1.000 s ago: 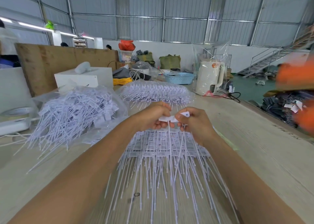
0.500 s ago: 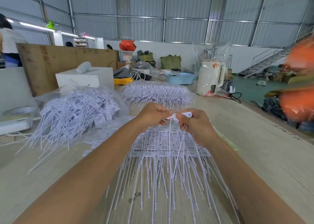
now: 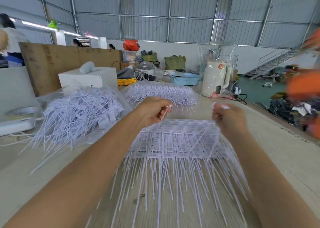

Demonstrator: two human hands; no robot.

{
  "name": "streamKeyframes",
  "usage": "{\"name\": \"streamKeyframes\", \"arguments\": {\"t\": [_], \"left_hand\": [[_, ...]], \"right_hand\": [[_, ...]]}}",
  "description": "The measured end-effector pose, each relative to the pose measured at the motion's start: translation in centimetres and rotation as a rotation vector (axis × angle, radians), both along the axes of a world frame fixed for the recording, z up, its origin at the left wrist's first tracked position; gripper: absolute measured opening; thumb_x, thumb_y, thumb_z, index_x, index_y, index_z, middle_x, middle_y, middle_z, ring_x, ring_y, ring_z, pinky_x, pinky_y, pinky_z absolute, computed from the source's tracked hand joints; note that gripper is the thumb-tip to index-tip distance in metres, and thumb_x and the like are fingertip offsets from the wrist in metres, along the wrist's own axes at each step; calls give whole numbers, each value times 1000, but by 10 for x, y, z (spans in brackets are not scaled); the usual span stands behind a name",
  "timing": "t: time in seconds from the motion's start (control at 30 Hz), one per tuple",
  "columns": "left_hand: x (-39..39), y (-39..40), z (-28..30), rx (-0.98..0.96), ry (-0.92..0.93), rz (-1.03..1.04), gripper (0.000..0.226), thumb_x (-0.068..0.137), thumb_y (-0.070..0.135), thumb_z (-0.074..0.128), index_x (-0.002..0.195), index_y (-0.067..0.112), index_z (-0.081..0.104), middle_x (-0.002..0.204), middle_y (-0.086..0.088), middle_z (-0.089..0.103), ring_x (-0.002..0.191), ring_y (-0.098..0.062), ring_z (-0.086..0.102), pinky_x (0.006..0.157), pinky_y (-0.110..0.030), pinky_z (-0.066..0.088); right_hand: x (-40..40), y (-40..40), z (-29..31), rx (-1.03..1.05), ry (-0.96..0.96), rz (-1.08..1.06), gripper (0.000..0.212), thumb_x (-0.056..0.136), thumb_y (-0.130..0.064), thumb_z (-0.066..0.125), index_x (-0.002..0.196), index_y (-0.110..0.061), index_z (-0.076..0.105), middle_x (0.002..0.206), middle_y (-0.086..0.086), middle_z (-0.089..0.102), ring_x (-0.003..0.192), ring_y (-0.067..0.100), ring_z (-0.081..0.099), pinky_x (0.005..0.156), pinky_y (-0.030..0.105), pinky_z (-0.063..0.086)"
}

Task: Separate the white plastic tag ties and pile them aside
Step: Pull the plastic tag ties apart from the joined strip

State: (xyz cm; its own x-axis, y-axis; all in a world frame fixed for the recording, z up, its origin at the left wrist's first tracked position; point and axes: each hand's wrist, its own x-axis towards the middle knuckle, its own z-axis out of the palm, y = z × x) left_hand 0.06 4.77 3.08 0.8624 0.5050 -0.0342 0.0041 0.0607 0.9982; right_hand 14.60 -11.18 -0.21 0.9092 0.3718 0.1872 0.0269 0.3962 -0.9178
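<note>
Main risk is the big joined sheet of tag ties (image 3: pixel 176 141) at the centre of the tabletop (image 3: pixel 270 151). Its tails fan toward 6 o'clock and cross each other, so my guess is that any pull on one strip drags its neighbours and skews the stack.

Next is the loose pile (image 3: pixel 78 112) at 9 o'clock, on clear plastic film. A tie tossed carelessly could slide off the film or tangle into the tails sticking out. A second bagged batch (image 3: pixel 161 93) at 12 o'clock sits just behind the hands, so a wide swing could snag it.

Left hand (image 3: pixel 152 112) is curled, pinching one thin tie (image 3: pixel 163 114) that hangs toward the sheet. Right hand (image 3: pixel 228 117) is curled too, pinching a small white tab (image 3: pixel 223 106). Hands are apart, above the far edge of the sheet. The hanging tail looks to brush the sheet; it could hook another tie when carried to 9 o'clock. The frame is blurred, so I can't tell whether the split is clean.

Surface: pale wood-grain tabletop, smooth, so things will skate. At 1 o'clock there's a white kettle (image 3: pixel 215 79) in plastic wrap with a black cord (image 3: pixel 240 97) trailing. At 10 o'clock there's a white box (image 3: pixel 88 79), with a blue basket (image 3: pixel 185 79) at 12.

Room: a steel-clad warehouse, with a stair at 2 o'clock and people at 10 and 3.
</note>
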Motion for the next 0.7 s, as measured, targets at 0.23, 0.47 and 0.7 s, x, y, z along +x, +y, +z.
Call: {"name": "streamKeyframes", "arguments": {"t": [0.23, 0.47, 0.7], "left_hand": [[4, -4, -12, 240, -44, 83, 12, 88, 23, 65, 79, 15, 63, 63, -2, 61, 39, -3, 48, 41, -15, 36], [18, -13, -17, 443, -95, 129, 14, 85, 20, 69, 73, 15, 69, 58, 10, 61, 38, 6, 48, 43, -9, 41], [24, -15, -24, 468, -127, 143, 15, 87, 18, 67, 74, 10, 71, 49, 15, 59, 39, 8, 49, 47, -5, 40]], "right_hand": [[-11, -4, 13, 417, 331, 540, 11, 79, -2, 47, 87, -3, 55, 67, 7, 51, 45, 6, 47, 40, 10, 40], [-37, 24, -2, -74, 58, 544, 11, 88, -4, 53, 91, 2, 61, 74, 11, 59, 60, 16, 57, 55, 25, 52], [-45, 28, -7, -58, 105, 501, 15, 91, -3, 52, 99, 7, 60, 89, 18, 71, 80, 27, 71, 65, 34, 59]]}}
